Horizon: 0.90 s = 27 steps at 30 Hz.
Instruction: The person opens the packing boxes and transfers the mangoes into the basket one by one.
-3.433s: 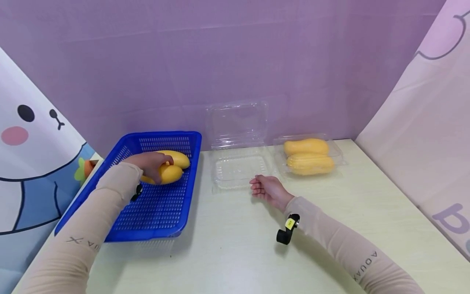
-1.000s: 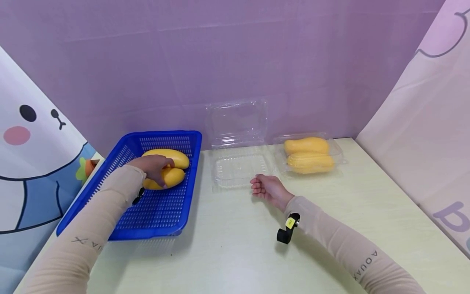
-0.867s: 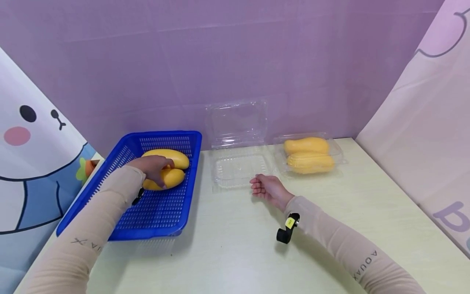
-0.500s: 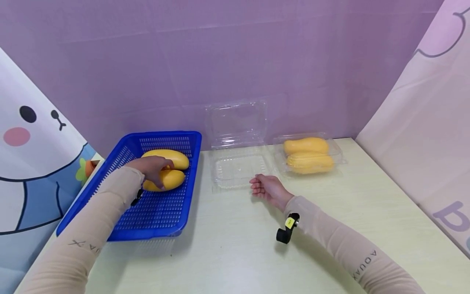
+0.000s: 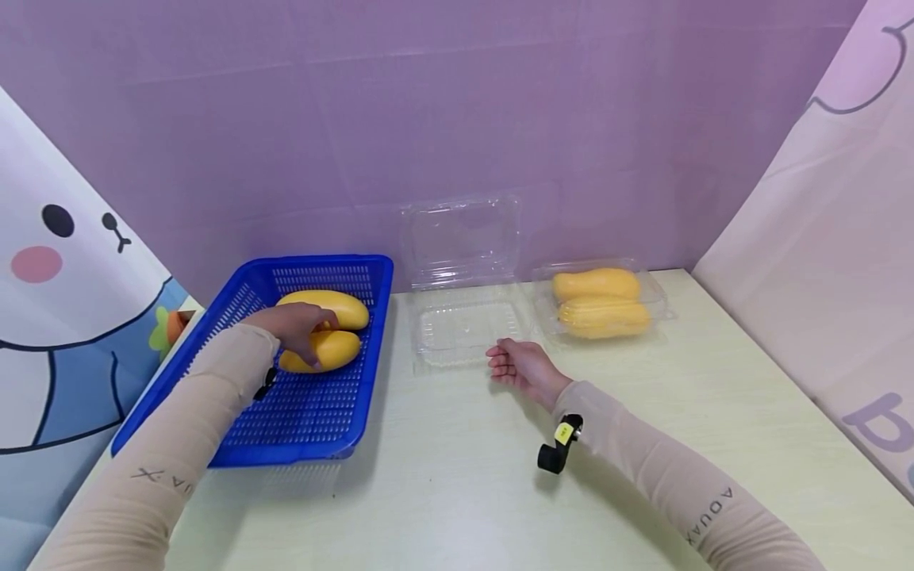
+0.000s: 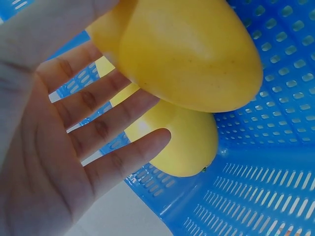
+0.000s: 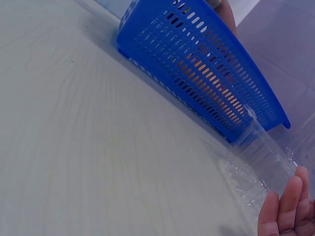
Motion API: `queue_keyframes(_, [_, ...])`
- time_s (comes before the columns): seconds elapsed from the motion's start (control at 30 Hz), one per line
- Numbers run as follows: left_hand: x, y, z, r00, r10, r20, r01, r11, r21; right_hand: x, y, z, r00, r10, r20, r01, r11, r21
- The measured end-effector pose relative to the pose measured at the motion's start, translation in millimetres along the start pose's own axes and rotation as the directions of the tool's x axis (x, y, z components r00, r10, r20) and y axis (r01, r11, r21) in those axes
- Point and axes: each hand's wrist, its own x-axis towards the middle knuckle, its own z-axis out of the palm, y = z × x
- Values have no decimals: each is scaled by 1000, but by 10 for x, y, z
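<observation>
In the head view, my left hand [image 5: 296,327] reaches into the blue basket [image 5: 385,317] and holds the nearer yellow mango [image 5: 337,350] between thumb and fingers. Seen from the left wrist, the fingers lie spread behind this mango [image 6: 192,54], the thumb's tip out of sight. Another mango [image 5: 350,309] lies just beyond it, a small green stem end showing on this farther mango [image 6: 182,142] in the left wrist view. My right hand [image 5: 524,366], fingers loosely curled and holding nothing, is by the near right corner of a clear clamshell box [image 5: 464,325], its lid raised.
A second clear box [image 5: 660,301] holds two yellow mangoes [image 5: 603,317] at the back right. A purple cloth [image 5: 457,119] hangs behind the pale table [image 5: 443,476]. Printed cloths [image 5: 842,317] flank both sides.
Since the earliest frame, the nearer mango has shifted slightly toward me and away from the farther one, with my left hand on it. My right hand has stayed put.
</observation>
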Motion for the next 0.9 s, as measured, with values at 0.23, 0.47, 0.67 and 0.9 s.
queue_keyframes(0.23, [-9,6,-9,1000,5,-2,-5,1000,-1,2,-9,19,1000,14,-20,-14,1000,-5])
queue_keyframes(0.47, [-50,31,-45,1000,3,8,-3,1000,-23,2,-1,16,1000,20,-20,-20,1000,8])
queue_keyframes(0.67, [-76,28,-63,1000,19,6,-19,1000,-25,12,2,24,1000,20,-24,-20,1000,24])
queue_keyframes(0.9, [-77,14,-77,1000,18,-1,-18,1000,-21,14,-15,20,999,27,-23,-26,998,53])
